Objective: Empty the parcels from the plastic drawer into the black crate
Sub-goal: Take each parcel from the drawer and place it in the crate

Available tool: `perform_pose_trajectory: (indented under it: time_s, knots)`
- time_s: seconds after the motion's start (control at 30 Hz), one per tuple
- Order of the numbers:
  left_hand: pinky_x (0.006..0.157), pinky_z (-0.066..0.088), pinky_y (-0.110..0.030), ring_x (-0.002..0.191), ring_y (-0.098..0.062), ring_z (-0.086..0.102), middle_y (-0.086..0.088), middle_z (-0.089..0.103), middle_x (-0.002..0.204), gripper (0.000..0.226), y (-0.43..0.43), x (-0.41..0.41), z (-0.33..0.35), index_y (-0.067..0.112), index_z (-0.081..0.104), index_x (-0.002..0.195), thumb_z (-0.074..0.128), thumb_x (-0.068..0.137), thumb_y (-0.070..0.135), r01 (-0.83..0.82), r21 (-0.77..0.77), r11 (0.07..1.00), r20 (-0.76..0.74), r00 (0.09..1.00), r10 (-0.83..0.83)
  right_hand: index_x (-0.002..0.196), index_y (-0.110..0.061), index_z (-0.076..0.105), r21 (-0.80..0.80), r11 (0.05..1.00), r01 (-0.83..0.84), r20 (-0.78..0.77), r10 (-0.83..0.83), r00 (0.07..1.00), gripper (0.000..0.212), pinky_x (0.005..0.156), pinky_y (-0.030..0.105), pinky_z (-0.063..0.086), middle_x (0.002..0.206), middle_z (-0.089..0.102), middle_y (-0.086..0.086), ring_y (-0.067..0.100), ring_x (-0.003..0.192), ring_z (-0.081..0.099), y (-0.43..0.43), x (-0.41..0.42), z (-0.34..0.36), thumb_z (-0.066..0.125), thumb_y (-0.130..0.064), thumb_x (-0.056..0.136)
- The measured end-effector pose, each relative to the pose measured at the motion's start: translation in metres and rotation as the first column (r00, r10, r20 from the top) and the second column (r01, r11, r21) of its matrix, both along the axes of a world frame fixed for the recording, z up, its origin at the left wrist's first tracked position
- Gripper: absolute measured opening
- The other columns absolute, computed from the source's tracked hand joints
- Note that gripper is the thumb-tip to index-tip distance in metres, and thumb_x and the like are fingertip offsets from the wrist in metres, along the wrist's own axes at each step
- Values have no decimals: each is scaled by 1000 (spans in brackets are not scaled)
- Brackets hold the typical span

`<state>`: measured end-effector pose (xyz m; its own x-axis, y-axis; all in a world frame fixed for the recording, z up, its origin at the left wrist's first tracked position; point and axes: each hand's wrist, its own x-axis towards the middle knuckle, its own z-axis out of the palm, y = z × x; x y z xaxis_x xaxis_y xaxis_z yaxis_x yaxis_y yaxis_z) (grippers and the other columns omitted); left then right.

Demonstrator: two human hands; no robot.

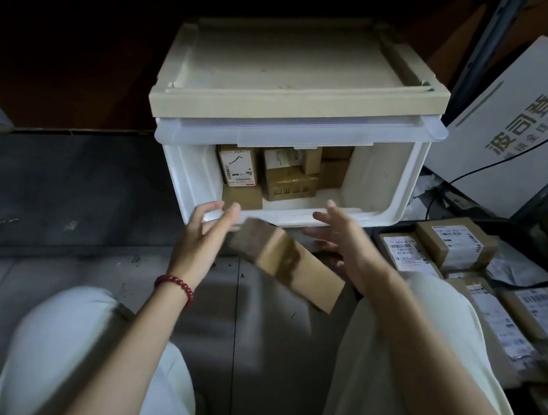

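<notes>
Judging the cardboard parcel [288,266], blurred just below the plastic drawer [382,182] front edge, I rate it light, stiff and square-edged. My left hand [209,230] lies straight-fingered at its end, contact unclear. My right hand [334,237] is spread, empty. Best hold: opposite long faces, toward the black crate [498,224].

Dim room; grey floor [59,201], dark brown wall panel [59,60], metal shelf upright [485,50] at right.

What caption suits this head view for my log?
Left hand and right hand flank a blurred cardboard parcel before the plastic drawer, parcels inside; labelled parcels in the black crate.
</notes>
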<state>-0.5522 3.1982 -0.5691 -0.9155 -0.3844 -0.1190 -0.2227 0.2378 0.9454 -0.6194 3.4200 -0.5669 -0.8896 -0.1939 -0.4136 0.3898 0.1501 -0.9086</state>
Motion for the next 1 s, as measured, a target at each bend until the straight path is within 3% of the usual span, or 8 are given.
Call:
perform_pose_trajectory:
  time_s: [0.1, 0.17, 0.27, 0.43, 0.67, 0.77, 0.87, 1.0]
  knots:
    - [101, 38, -36, 128, -22, 41, -1, 35, 145, 68, 15, -5, -29, 32, 39, 137, 64, 80, 59, 6, -127, 992, 135, 991, 11, 126, -18, 54, 219, 973, -79, 21, 76, 997, 52, 105, 41, 38, 141, 50, 12, 25, 121, 51, -26, 10, -36, 43, -58, 94]
    - [96, 40, -34, 123, -23, 46, -2, 44, 141, 65, 18, -10, -41, 31, 42, 135, 65, 80, 56, 25, -104, 994, 165, 986, -8, 123, -25, 59, 232, 972, -33, -8, 36, 999, 49, 107, 44, 39, 134, 57, 9, 27, 121, 53, -32, 14, -58, 50, -60, 90]
    - [89, 40, -29, 113, -18, 52, 1, 56, 129, 56, 11, -9, -58, 28, 49, 128, 64, 81, 55, 28, -174, 984, 221, 975, 12, 119, -31, 62, 429, 900, 79, -36, -70, 997, 49, 105, 45, 41, 126, 62, 6, 33, 118, 54, -11, 5, -67, 48, -65, 86]
    - [85, 37, -24, 105, -13, 51, 2, 58, 126, 52, 21, -3, -79, 28, 51, 128, 62, 84, 54, 163, -157, 974, 332, 938, -103, 124, -25, 61, 441, 895, 58, -41, -44, 998, 48, 104, 43, 43, 133, 55, 8, 30, 119, 55, 7, 0, -73, 55, -56, 88]
    - [99, 36, -33, 131, -22, 41, 3, 43, 145, 72, 52, -5, -97, 32, 35, 142, 66, 81, 55, 359, -91, 929, 393, 870, -298, 133, -27, 54, 484, 875, 28, -21, -21, 1000, 61, 105, 42, 43, 137, 49, 8, 29, 123, 50, 13, 8, -78, 68, -54, 80]
    - [98, 35, -32, 133, -23, 40, 2, 41, 146, 71, 58, -9, -102, 31, 32, 144, 64, 84, 52, 374, -81, 924, 416, 855, -310, 141, -27, 41, 691, 708, -146, -22, 223, 975, 89, 103, 41, 44, 137, 41, 6, 30, 126, 44, 11, 17, -76, 84, -46, 65]
    - [94, 35, -30, 131, -22, 41, 2, 42, 145, 71, 58, -13, -103, 30, 33, 143, 63, 83, 54, 362, -86, 928, 421, 858, -295, 138, -30, 42, 801, 589, -102, -78, 272, 959, 90, 92, 39, 50, 131, 47, 3, 27, 121, 49, 12, 20, -74, 84, -49, 61]
    - [96, 37, -34, 131, -24, 42, 1, 42, 146, 74, 50, -12, -105, 27, 31, 144, 60, 84, 57, 303, -121, 945, 422, 878, -227, 133, -31, 49, 719, 695, -8, -83, 96, 992, 83, 88, 36, 50, 127, 54, 1, 24, 119, 53, 24, 14, -64, 82, -56, 60]
